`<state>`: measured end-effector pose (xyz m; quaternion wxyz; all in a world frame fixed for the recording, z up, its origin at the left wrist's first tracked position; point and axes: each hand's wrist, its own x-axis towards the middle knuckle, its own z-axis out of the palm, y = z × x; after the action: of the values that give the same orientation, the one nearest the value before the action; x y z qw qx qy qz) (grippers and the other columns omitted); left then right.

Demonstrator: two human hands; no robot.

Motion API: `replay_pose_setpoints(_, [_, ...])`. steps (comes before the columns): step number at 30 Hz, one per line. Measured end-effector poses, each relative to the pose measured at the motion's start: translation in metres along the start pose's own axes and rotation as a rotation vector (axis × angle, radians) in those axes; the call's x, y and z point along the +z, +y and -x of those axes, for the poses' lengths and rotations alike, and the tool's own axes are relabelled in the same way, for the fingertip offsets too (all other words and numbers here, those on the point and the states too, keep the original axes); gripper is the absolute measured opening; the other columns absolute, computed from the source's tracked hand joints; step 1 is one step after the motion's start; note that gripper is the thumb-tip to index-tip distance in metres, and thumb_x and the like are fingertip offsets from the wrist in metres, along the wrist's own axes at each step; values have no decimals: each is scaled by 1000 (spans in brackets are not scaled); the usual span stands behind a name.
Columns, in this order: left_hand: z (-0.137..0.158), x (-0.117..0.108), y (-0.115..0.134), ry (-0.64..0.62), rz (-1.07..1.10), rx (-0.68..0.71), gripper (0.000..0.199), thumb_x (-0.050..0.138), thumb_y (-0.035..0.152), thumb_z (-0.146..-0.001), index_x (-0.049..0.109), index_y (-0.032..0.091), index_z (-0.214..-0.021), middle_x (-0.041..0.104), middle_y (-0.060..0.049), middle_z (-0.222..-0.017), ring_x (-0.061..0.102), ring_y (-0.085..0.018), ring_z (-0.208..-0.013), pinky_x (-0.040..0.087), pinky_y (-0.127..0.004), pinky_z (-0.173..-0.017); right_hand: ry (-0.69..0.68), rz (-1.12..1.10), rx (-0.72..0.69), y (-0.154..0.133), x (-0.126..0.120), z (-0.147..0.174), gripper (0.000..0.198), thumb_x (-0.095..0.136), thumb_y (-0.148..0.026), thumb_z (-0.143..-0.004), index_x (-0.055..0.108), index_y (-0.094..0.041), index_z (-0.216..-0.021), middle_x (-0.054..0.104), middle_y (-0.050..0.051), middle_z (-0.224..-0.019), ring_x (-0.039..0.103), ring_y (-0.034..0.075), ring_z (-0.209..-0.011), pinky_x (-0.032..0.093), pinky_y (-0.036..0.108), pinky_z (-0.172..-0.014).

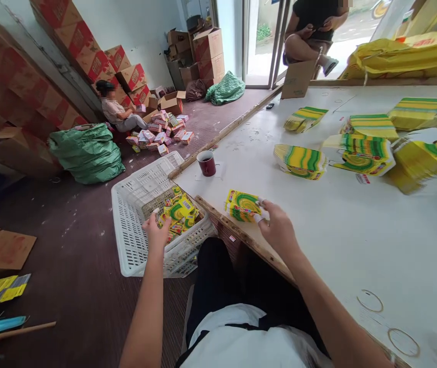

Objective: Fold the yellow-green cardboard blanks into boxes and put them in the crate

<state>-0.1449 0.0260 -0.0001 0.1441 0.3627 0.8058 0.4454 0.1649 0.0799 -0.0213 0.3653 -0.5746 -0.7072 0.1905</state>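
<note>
My left hand (157, 230) hovers over the near side of a white plastic basket (126, 225), thumb and fingers apart, with nothing visible between them. Inside the basket lie small yellow-green packets (182, 209), heaped in a smaller crate. On the white table (249, 163), my right hand (279, 227) grips the right end of a small stack of yellow-green flat cartons (239, 204) between thumb and fingers. White coverings show on the fingertips of the right hand.
A dark red mug (206, 164) stands near the table's left edge. Stacks of yellow-green cartons (300, 161) spread across the right side. A person (118, 107) sits on the floor by piled boxes (160, 133); another person (314, 30) sits near the doorway. A green sack (88, 153) stands left.
</note>
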Motion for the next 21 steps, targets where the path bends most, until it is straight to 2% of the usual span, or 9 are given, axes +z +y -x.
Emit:
replay_pose_setpoints(2, [-10,-14,-25,-34,-282,-74,70,73,39,-73,49,13,-133,44,-22,-144,32,-40,-142,30,-55,-114,10,104,-4,7,-1,-5,42,49,-10,-77,64,-9,-117,71,20,-108,64,34,-101,50,51,-88])
replay_pose_setpoints(3, [-10,-18,-37,-94,-406,-97,69,76,37,-71,51,13,-131,47,-22,-142,33,-40,-142,30,-55,-113,7,122,-4,10,-1,-5,43,47,-6,-74,65,-9,-113,70,20,-106,63,35,-98,49,51,-86])
replay_pose_setpoints(6, [0,-24,-65,-362,-701,-120,48,81,33,-70,65,17,-112,65,-13,-123,55,-34,-125,42,-46,-106,-4,195,-22,13,2,-6,45,45,-2,-72,67,-12,-109,69,18,-101,61,33,-91,48,47,-82])
replay_pose_setpoints(8, [5,-21,-75,-507,-857,-124,31,74,35,-80,67,17,-105,68,-9,-114,62,-27,-113,47,-45,-100,-14,233,-38,15,3,-7,45,46,-2,-71,67,-12,-109,68,16,-98,59,31,-88,47,44,-82])
replay_pose_setpoints(10, [4,-15,-78,-591,-980,-121,28,63,37,-90,65,17,-109,66,-9,-117,63,-24,-110,50,-47,-97,-23,259,-53,18,4,-8,46,47,-3,-71,66,-12,-111,67,16,-98,58,30,-88,46,43,-83])
replay_pose_setpoints(15, [-2,-1,-75,-646,-1147,-86,34,60,38,-92,60,16,-118,63,-9,-122,63,-23,-108,54,-46,-92,-28,256,-73,27,6,-13,43,48,-5,-73,64,-10,-113,67,17,-96,58,30,-87,46,43,-83])
replay_pose_setpoints(21, [23,10,-73,-675,-1208,6,34,60,37,-93,60,16,-119,63,-10,-120,64,-22,-105,55,-45,-90,-12,219,-35,29,9,-15,37,56,-14,-76,63,-12,-112,70,14,-91,60,28,-83,49,40,-79])
